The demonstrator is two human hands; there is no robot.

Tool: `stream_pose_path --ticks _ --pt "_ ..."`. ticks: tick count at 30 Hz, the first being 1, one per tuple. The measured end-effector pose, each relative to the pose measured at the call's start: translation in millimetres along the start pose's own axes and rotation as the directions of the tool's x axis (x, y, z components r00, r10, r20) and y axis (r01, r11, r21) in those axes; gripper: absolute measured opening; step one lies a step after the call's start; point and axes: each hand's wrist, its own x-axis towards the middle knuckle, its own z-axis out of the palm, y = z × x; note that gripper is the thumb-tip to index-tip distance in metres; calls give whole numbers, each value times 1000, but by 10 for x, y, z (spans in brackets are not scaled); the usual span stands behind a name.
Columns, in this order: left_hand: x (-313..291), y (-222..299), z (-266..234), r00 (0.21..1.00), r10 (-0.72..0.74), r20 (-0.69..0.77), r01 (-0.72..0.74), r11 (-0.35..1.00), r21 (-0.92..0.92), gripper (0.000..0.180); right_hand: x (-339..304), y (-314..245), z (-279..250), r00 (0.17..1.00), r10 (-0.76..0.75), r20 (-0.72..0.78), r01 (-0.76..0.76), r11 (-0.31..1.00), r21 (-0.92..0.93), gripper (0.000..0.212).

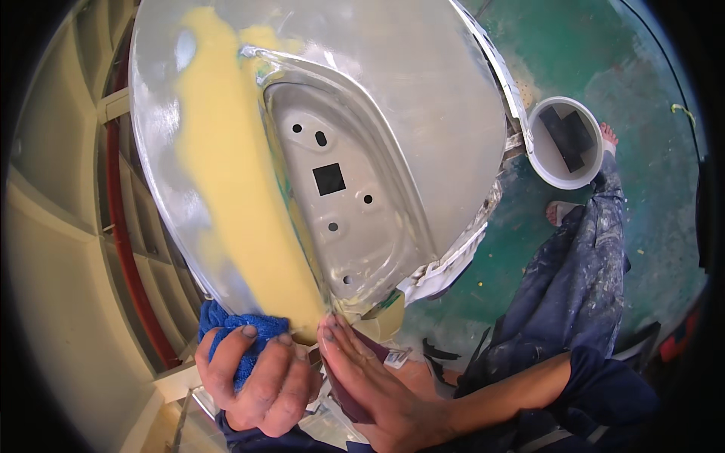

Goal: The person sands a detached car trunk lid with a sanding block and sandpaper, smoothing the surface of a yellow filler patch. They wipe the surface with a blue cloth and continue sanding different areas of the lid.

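A silver-grey car body panel (445, 113) with a broad strip of smooth yellow filler (234, 181) fills the middle. Beside the strip lies a curved recess (396, 226) with several round holes and one square hole. My left hand (260, 385) is closed around a bunched blue cloth (249, 328) at the panel's lower left edge. My right hand (377, 392) lies with fingers straight and together at the lower end of the filler. Under its palm is a dark maroon sheet (343, 396) that looks like sandpaper, its lower face hidden.
To the right, a white bucket (538, 170) holds dark sheets (566, 136). Near it are legs in dusty dark blue trousers (559, 264) on a green floor (483, 317). A red pipe (124, 226) and cream-coloured framing (60, 257) run along the left. Torn white strips (453, 268) edge the panel.
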Motion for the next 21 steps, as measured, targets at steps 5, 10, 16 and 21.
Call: stream_pose_path --ticks 5,10,16,21 --pt "-120 2 -240 987 -140 76 143 989 -35 30 -184 -35 -22 998 36 52 -46 975 217 83" --pt "-287 -318 -89 971 -217 -103 206 973 -107 39 183 59 -113 996 32 80 -55 954 296 87" --pt "-493 -452 178 849 -503 -162 461 855 -240 97 573 50 -1 994 -51 -93 73 967 243 81" --pt "-947 -12 134 828 -541 -145 502 832 -234 100 364 113 74 990 -136 30 139 962 -234 80"
